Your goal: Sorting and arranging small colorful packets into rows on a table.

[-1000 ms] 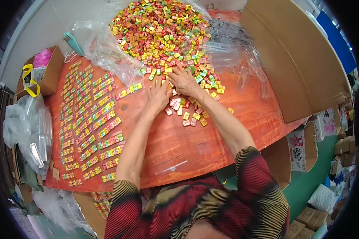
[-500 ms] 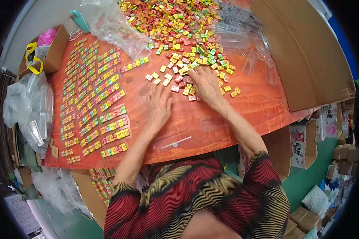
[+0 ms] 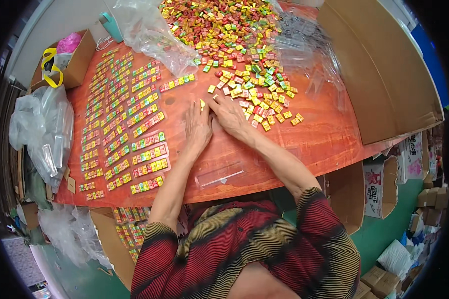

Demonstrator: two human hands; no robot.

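Observation:
My left hand (image 3: 198, 125) lies on the red-brown table with its fingers stretched forward. A yellow wrapped candy (image 3: 202, 104) shows at its fingertips. Close beside it, my right hand (image 3: 231, 117) reaches in from the right with its fingers together and bent; a bit of yellow wrapper shows at their tips. What lies under the fingers of both hands is mostly hidden. Loose wrapped candies (image 3: 255, 99) in yellow, red, green and pale pink spread just beyond and right of my right hand. To the left, clear trays of candies (image 3: 149, 156) stand in slanted columns.
A big candy heap (image 3: 219, 27) fills the far side, between a clear plastic bag (image 3: 152, 35) and stacked clear trays (image 3: 309, 45). A cardboard sheet (image 3: 379, 70) walls the right. An empty clear tray (image 3: 220, 178) lies near the front edge. A cardboard box (image 3: 80, 62) stands far left.
My right hand has moved left from the loose candies to beside my left hand. Several candies that lay between the hands no longer show there. The whole view has shifted slightly.

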